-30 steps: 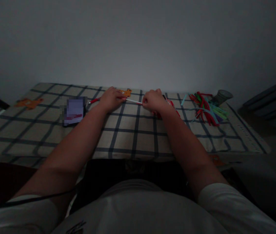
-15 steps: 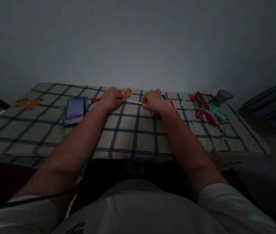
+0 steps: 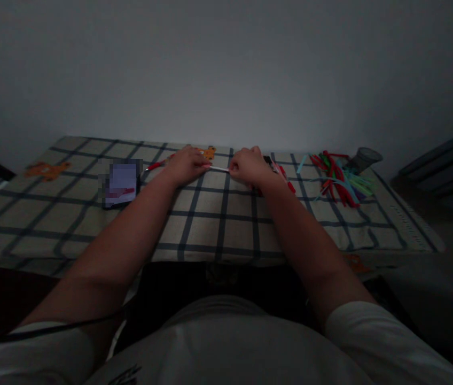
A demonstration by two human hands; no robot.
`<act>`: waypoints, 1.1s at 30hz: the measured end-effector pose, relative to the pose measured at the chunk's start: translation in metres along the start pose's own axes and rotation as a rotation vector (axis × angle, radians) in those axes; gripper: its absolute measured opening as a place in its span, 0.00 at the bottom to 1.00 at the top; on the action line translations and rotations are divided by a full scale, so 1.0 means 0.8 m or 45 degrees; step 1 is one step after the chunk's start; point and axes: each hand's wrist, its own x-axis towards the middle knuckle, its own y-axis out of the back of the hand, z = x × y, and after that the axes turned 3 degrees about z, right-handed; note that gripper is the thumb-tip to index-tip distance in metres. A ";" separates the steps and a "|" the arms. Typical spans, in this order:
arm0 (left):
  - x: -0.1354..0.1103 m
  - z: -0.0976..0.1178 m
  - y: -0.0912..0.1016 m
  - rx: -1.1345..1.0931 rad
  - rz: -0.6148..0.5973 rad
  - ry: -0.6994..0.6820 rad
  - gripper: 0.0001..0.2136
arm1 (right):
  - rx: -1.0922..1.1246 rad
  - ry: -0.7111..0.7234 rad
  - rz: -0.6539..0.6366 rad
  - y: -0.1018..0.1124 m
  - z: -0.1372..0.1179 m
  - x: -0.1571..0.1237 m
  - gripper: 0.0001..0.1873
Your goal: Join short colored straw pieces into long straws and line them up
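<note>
My left hand (image 3: 185, 163) and my right hand (image 3: 247, 167) rest on a checked tablecloth (image 3: 210, 214) at the far middle of the table. Both are closed in a pinch on the ends of a thin white strip (image 3: 219, 169) stretched between them. A red-handled tool (image 3: 155, 165) pokes out to the left of my left hand. A few red strips (image 3: 286, 179) lie just right of my right hand, partly hidden by it.
A phone (image 3: 121, 183) with a lit screen lies to the left. At the far right sits a heap of red, green and blue strips (image 3: 341, 179) beside a small glass jar (image 3: 365, 159). Orange bear prints (image 3: 48, 170) mark the cloth. A wall stands behind.
My right hand has slid a little to the left, closer to my left hand, so the visible white strip between them is shorter. The arms otherwise stay put.
</note>
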 end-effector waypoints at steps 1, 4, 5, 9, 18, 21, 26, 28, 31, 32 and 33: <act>0.000 0.001 0.000 0.003 0.000 -0.015 0.18 | 0.003 0.001 0.014 -0.001 -0.002 0.000 0.19; 0.000 0.004 0.000 0.000 0.000 -0.062 0.19 | 0.010 0.027 0.053 -0.004 -0.006 0.001 0.20; 0.000 0.005 0.000 -0.005 -0.005 -0.081 0.19 | 0.013 0.045 0.061 -0.006 -0.007 0.001 0.20; 0.003 0.006 0.000 -0.049 -0.039 -0.171 0.18 | 0.048 0.099 0.071 -0.012 -0.008 0.005 0.20; 0.001 0.009 0.001 -0.174 -0.043 -0.205 0.18 | 0.001 0.096 0.052 -0.012 -0.005 0.003 0.21; 0.000 0.011 0.001 -0.190 -0.015 -0.171 0.18 | -0.008 0.093 0.056 -0.009 -0.006 0.002 0.21; -0.001 0.014 0.003 -0.219 -0.018 -0.158 0.18 | 0.045 0.114 0.026 -0.009 -0.006 0.003 0.19; -0.001 0.015 0.005 -0.238 -0.022 -0.183 0.20 | 0.056 0.117 0.024 -0.011 -0.005 0.003 0.18; -0.001 0.014 0.007 -0.249 -0.009 -0.195 0.21 | 0.039 0.124 0.053 -0.013 -0.003 0.004 0.19; -0.001 0.013 0.007 -0.252 -0.009 -0.201 0.21 | 0.029 0.125 0.057 -0.013 -0.002 0.004 0.20; -0.002 0.013 0.007 -0.256 -0.014 -0.208 0.21 | 0.019 0.128 0.058 -0.014 -0.002 0.004 0.20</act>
